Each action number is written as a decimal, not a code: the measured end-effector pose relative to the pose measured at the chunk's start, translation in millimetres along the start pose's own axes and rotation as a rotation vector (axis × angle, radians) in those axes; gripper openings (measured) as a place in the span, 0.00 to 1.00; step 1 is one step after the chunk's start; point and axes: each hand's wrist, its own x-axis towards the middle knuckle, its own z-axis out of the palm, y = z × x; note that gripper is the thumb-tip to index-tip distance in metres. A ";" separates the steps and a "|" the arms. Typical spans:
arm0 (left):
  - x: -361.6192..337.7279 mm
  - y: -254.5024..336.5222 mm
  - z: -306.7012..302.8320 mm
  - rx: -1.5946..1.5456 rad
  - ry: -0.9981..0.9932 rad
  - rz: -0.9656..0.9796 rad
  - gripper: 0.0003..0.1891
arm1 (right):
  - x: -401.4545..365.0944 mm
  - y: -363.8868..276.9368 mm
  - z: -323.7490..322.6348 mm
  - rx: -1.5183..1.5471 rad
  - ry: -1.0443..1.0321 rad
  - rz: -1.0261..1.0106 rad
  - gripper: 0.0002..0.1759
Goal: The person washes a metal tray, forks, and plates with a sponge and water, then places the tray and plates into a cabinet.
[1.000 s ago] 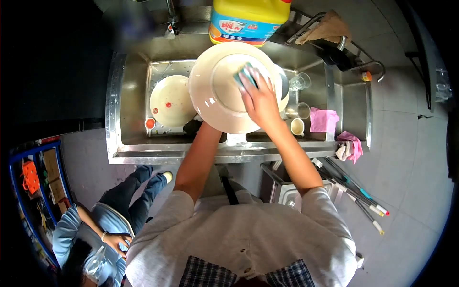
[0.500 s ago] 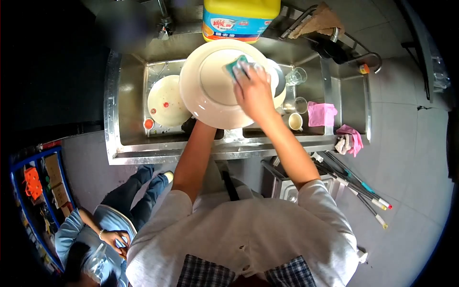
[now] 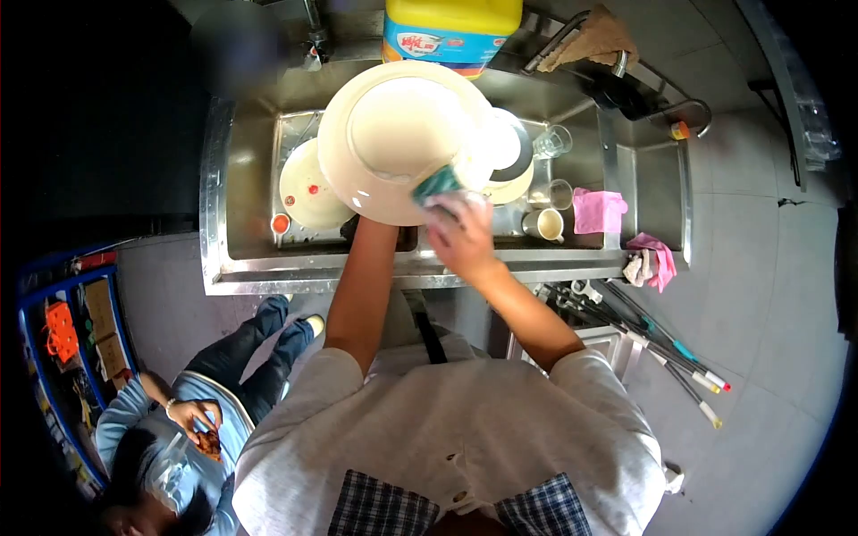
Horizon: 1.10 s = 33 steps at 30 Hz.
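Note:
A large cream plate (image 3: 402, 125) is held up over the sink (image 3: 259, 268), its underside apparently facing me. My left forearm (image 3: 365, 277) reaches beneath it; the plate hides that hand, which holds it from below. My right hand (image 3: 463, 234) is closed on a green scouring sponge (image 3: 436, 184), pressed against the plate's near right rim. Motion smears its fingers somewhat. In the left basin another cream plate (image 3: 308, 192) lies with red scraps on it, beside a small cup of red sauce (image 3: 281, 223). More dishes (image 3: 511, 188) are stacked in the right basin, partly covered.
Glasses (image 3: 554, 141) and a mug (image 3: 543, 225) stand in the right basin near a pink cloth (image 3: 599, 212). A yellow-and-blue detergent jug (image 3: 451, 40) sits behind the sink. Long poles (image 3: 666, 344) lie at right. A seated person (image 3: 179, 429) is behind me at left.
My right hand has drawn the sponge from the plate's upper right down to its near rim. The plate has shifted slightly up and left. The seated person's hand has moved.

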 end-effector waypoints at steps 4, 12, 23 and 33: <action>-4.7 6.7 -1.9 -0.001 -0.010 0.007 0.30 | 23.3 33.6 -7.7 -0.011 0.148 0.132 0.13; -19.0 33.2 -5.8 0.005 -0.001 0.033 0.30 | 112.3 90.8 22.2 0.155 0.097 0.168 0.12; -118.3 72.2 -8.7 -0.115 0.074 0.052 0.30 | -13.4 80.2 79.0 0.011 0.010 0.416 0.18; -147.7 123.6 0.4 -0.160 0.079 0.091 0.29 | 60.2 20.5 44.4 1.521 -0.269 1.183 0.18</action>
